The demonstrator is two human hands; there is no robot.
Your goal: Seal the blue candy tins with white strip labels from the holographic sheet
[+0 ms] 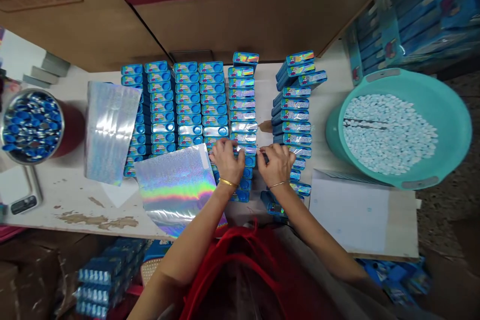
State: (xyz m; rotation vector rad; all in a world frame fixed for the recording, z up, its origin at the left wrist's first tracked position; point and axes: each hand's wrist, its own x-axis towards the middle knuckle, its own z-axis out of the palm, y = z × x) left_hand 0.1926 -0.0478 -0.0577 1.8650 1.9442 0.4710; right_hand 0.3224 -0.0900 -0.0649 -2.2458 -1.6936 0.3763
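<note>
My left hand (228, 161) rests over a column of small blue cases (242, 94), its fingers curled and its thumb at the left end of a shiny label (248, 150) on one case. What those fingers grip is hidden. On the other side, my right hand (276, 164) has thumb and forefinger pinched at the label's right end. The cases in this column carry shimmering labels along the upper part. Just right of my right hand stands another column of cases (295, 115). Left of my hands lies a rainbow-sheen sticker sheet (176, 185), partly under my left forearm.
More blue cases (187, 89) stand in rows at left, beside a second silvery sheet (110, 130). A metal pot (71, 127) holds blue pieces. A teal tub (452, 125) of white tablets sits right. Cardboard boxes (232, 25) wall the back. White paper (348, 215) lies at right front.
</note>
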